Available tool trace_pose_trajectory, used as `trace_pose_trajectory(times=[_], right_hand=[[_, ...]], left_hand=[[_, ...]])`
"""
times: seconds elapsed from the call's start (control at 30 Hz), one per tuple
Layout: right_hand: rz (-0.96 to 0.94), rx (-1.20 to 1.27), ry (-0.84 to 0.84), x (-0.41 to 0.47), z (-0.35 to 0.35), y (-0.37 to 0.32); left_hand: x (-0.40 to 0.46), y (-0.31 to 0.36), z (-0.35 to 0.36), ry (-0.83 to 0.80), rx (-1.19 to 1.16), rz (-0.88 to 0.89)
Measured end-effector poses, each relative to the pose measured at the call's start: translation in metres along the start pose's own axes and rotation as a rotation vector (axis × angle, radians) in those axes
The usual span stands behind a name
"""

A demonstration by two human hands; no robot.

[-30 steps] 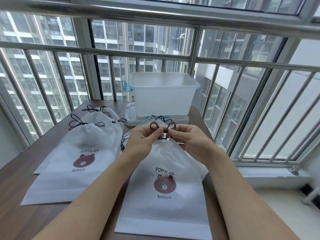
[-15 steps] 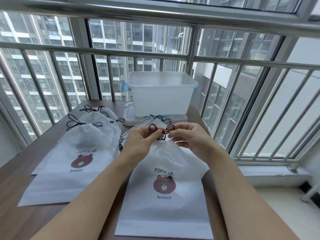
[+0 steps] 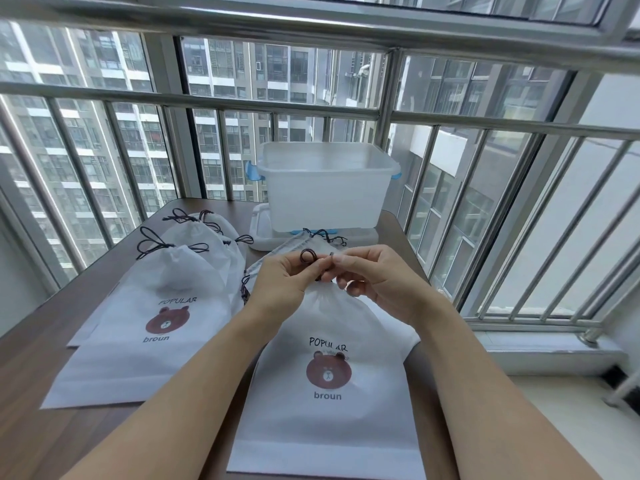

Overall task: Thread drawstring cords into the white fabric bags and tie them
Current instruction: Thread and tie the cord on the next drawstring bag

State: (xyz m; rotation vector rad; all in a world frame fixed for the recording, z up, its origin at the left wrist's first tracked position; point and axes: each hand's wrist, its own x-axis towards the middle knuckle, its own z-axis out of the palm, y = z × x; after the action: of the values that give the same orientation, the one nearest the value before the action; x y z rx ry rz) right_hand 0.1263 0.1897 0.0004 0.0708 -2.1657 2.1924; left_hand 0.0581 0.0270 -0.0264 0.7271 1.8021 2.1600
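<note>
The knot in the dark cord point(image 3: 307, 255) is hidden behind the fingers. The left hand point(image 3: 285, 284) and right hand point(image 3: 375, 280) both pinch the cord at the gathered neck of the front bag point(image 3: 332, 403), which lies on the desk point(image 3: 31, 441). The print reads "POPULAR" and "broun". Bags behind overlap; their count is unclear.

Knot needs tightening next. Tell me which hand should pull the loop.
Probably left. The left hand already pinches the dark cord loop above the bag; the right hand holds the other end.
</note>
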Motion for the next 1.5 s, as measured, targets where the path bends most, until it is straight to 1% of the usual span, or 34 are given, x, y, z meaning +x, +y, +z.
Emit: trace_pose_trajectory(times=[0.13, 0.33, 0.53, 0.63, 0.7, 0.77, 0.9, 1.0, 1.07, 1.13, 1.17, 1.27, 1.33, 1.43, 1.5], right_hand=[[-0.022, -0.096, 0.01, 0.001, -0.001, 0.005], [-0.085, -0.195, 0.167, 0.005, 0.005, 0.009], [-0.111, -0.233, 0.293, 0.006, 0.008, 0.01], [-0.125, -0.3, 0.349, 0.008, 0.002, 0.014], [-0.085, -0.332, 0.28, 0.008, 0.0, 0.015], [-0.077, -0.303, 0.212, 0.009, 0.0, 0.015], [-0.082, -0.239, 0.216, 0.007, 0.001, 0.014], [-0.082, -0.247, 0.24, 0.009, 0.004, 0.015], [-0.114, -0.335, 0.285, 0.012, 0.005, 0.019], [-0.153, -0.476, 0.335, 0.013, 0.006, 0.023], [-0.163, -0.518, 0.341, 0.013, 0.006, 0.024], [-0.158, -0.543, 0.303, 0.014, 0.008, 0.024], [-0.119, -0.477, 0.25, 0.014, 0.007, 0.023], [0.004, -0.215, 0.123, 0.009, -0.001, 0.019], [0.073, -0.121, 0.058, 0.006, -0.004, 0.016]], left_hand=[[0.003, -0.004, -0.004, -0.008, -0.019, -0.04], [0.005, -0.008, -0.004, 0.007, -0.045, -0.093], [0.005, -0.006, -0.002, 0.015, -0.061, -0.088], [0.004, -0.003, -0.003, -0.007, -0.075, -0.066], [0.004, -0.002, -0.003, -0.022, -0.066, -0.05], [0.004, -0.002, -0.004, -0.033, -0.044, -0.028], [0.004, -0.004, -0.005, -0.032, 0.117, 0.08], [0.004, -0.005, -0.005, -0.013, 0.162, 0.137], [0.005, -0.006, -0.006, 0.001, 0.201, 0.176], [0.005, -0.007, -0.004, -0.013, 0.255, 0.214], [0.004, -0.007, -0.003, -0.029, 0.262, 0.218], [0.002, -0.003, 0.001, -0.049, 0.21, 0.186], [0.002, -0.002, -0.001, -0.036, 0.183, 0.178], [0.004, -0.001, -0.003, -0.011, 0.157, 0.154], [0.003, -0.001, -0.003, -0.014, 0.14, 0.129]])
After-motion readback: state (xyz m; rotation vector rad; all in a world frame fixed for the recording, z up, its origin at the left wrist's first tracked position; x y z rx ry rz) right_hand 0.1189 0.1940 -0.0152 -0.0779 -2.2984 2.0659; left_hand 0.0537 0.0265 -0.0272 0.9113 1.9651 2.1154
